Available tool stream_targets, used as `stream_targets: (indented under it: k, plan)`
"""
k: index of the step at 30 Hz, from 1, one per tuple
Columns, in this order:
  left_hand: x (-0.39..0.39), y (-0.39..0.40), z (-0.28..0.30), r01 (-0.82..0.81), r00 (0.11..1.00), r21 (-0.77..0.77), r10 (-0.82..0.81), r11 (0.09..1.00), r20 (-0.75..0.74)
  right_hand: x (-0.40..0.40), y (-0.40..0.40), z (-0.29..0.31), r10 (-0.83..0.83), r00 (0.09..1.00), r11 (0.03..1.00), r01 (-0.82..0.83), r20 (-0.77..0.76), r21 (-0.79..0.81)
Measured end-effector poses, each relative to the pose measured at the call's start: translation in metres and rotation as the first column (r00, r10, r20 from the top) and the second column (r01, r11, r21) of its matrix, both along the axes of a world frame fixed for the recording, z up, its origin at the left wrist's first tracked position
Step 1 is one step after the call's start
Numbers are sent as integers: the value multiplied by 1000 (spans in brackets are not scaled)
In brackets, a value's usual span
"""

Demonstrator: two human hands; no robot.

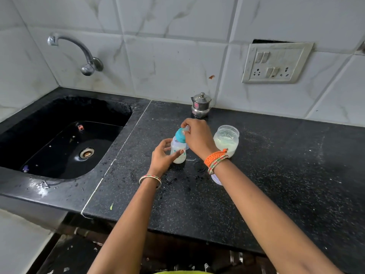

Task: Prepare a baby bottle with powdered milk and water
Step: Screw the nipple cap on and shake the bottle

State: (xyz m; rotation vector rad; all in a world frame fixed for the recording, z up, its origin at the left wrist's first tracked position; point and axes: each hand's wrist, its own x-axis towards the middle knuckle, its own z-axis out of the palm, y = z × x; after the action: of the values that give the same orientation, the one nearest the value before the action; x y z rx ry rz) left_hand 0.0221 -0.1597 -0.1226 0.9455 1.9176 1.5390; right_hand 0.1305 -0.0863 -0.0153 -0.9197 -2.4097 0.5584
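Observation:
A small clear baby bottle (178,152) with white milk in its lower part stands on the black counter (256,184). My left hand (163,157) wraps around its body. A teal screw ring with a clear teat (180,134) sits on top, and my right hand (197,136) grips it from above. Right of the bottle stands an open clear jar (227,140) holding white powder. Its pale lid (216,179) lies on the counter, partly hidden under my right wrist.
A black sink (65,139) with a drain lies to the left, below a wall tap (79,54). A small steel lidded pot (200,105) stands against the tiled wall behind the bottle. A switch and socket plate (276,63) is on the wall at right. Water drops spot the counter.

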Motion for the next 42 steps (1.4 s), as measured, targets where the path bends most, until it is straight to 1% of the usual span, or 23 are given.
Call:
stream_targets:
  k: [3,6,8,12,14,17,18,20,25,29,34,38,39,40,42]
  plan:
    - [1,-3,0,-38,999,1,38,999,-24,-8,-1,1,35,990,998,-27,140,-58]
    - [5,-8,-1,-43,998,-4,43,999,-37,-5,-5,-2,69,976,995,-53,207,-80]
    - [10,-12,-5,-34,998,-3,34,999,-43,-1,-7,-6,88,973,993,-69,214,-97]
    - [25,-17,-13,-38,999,33,40,999,-37,6,-10,-15,139,980,970,-105,143,-219]
    - [30,-17,-15,-44,999,44,45,998,-22,9,-11,-17,153,976,963,-111,156,-245]
    - [32,-16,-13,17,1000,48,-17,999,-3,11,-11,-17,136,946,977,-78,295,-200]
    - [32,-15,-11,36,999,47,-37,998,4,12,-11,-16,118,941,982,-62,317,-181]
    - [32,-15,-11,57,998,48,-58,997,20,13,-12,-12,103,938,989,-60,330,-137]
    - [30,-19,-18,78,995,51,-81,996,61,12,-22,0,149,900,988,-146,410,-39]
    - [30,-21,-22,99,992,47,-102,994,70,11,-23,5,180,863,983,-179,471,-48]
    - [33,-23,-21,99,993,37,-101,994,58,9,-19,9,194,847,980,-191,495,-58]
    - [36,-24,-22,93,996,36,-93,995,10,6,-16,4,150,816,983,-181,558,0]
    - [37,-25,-21,91,996,36,-91,995,7,5,-15,2,137,808,987,-163,573,-8]
    - [38,-25,-21,88,996,33,-89,996,7,6,-13,1,134,813,991,-123,567,-58]
    - [38,-24,-20,90,996,36,-90,995,-8,9,-11,1,146,860,971,-29,488,-239]
